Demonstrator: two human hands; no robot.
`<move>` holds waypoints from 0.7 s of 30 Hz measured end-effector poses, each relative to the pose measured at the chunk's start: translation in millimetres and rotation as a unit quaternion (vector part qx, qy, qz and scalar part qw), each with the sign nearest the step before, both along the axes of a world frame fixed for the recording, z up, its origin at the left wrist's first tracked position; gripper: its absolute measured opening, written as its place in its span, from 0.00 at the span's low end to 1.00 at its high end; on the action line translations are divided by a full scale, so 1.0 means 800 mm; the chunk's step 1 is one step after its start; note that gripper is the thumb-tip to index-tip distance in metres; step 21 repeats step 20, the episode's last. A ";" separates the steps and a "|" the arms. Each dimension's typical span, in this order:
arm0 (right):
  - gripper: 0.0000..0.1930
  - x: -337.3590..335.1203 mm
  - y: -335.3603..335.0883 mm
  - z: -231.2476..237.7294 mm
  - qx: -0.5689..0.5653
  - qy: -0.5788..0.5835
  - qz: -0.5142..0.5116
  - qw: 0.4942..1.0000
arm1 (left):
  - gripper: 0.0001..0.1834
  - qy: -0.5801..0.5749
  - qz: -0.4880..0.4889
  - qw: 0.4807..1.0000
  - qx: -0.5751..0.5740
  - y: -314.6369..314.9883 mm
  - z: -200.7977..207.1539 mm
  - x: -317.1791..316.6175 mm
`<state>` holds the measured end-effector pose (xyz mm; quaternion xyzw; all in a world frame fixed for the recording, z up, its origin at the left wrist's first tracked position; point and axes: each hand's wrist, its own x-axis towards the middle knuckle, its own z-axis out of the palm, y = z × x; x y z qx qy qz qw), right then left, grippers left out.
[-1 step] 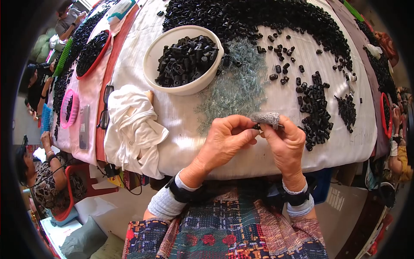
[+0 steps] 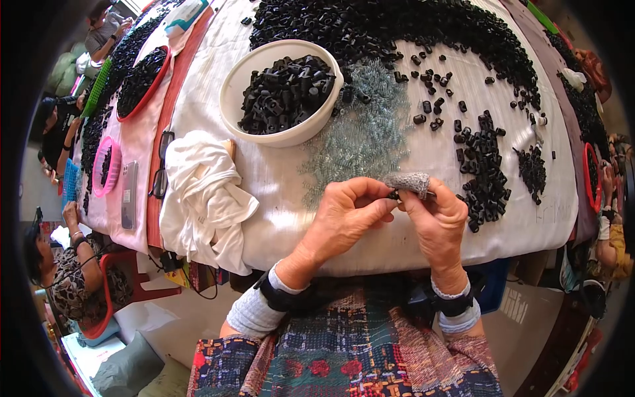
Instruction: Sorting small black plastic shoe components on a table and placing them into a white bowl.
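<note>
Over the near part of the table, my left hand point(image 2: 350, 215) and my right hand point(image 2: 436, 221) meet at the fingertips. Between them is a small black plastic piece point(image 2: 394, 194), mostly hidden by the fingers. Both hands are closed in a pinch on it. A grey knitted finger cover point(image 2: 407, 181) sits on my right index finger. Just beyond the hands spreads a heap of small silvery coil springs point(image 2: 360, 145). To the right of my right hand lies a cluster of small black plastic parts point(image 2: 483, 172).
A white bowl point(image 2: 228, 109) full of black parts stands left of the springs. A large black heap point(image 2: 383, 26) covers the far side. Crumpled white cloth point(image 2: 202, 198), glasses point(image 2: 159, 182) and a phone point(image 2: 129, 195) lie left. Finer black pieces point(image 2: 531, 172) lie right. Other people sit at both sides.
</note>
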<state>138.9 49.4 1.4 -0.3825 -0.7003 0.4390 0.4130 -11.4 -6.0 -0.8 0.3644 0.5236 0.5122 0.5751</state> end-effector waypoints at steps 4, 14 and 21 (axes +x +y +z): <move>0.08 -0.008 -0.005 0.001 -0.119 0.087 -0.035 0.988 | 0.10 -0.070 0.020 0.997 -0.008 0.000 0.003 0.000; 0.09 -0.014 -0.010 -0.004 -0.118 0.093 -0.062 0.987 | 0.11 -0.035 0.047 0.998 0.008 -0.001 -0.007 0.003; 0.08 -0.010 -0.010 -0.005 -0.104 0.055 -0.039 0.992 | 0.12 -0.036 0.045 0.998 -0.002 -0.002 -0.004 0.002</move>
